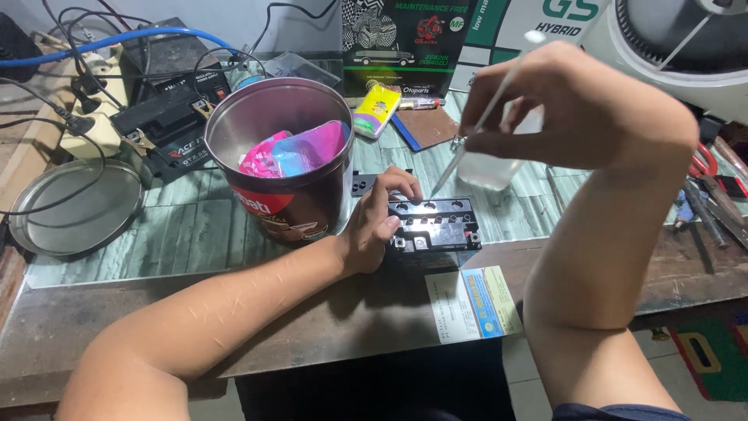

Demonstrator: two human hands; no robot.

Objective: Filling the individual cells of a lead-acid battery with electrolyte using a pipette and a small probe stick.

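Crowding the bench behind the work: a round tin holding pink and blue wrappers stands just left of the battery, touching or nearly touching the left wrist. A loose lid lies well to the left, with a second battery and tangled cables behind it. A yellow packet and a brown pad lie beyond the tin. A clear cup sits just behind the battery, partly hidden by the right hand. Scissors and other tools lie at the far right. A printed card rests at the bench edge, just in front of the battery.

Battery: small, black, flat on the bench at centre, top face showing a row of openings.

Left hand: rests on the battery's left end, thumb on the front edge, fingers curled over the top, bracing it rather than gripping.

Right hand: raised above and right of the battery, fingers pinching a thin white rod near its middle. The rod slants down left; its tip sits at the battery's upper edge. Contact cannot be confirmed.
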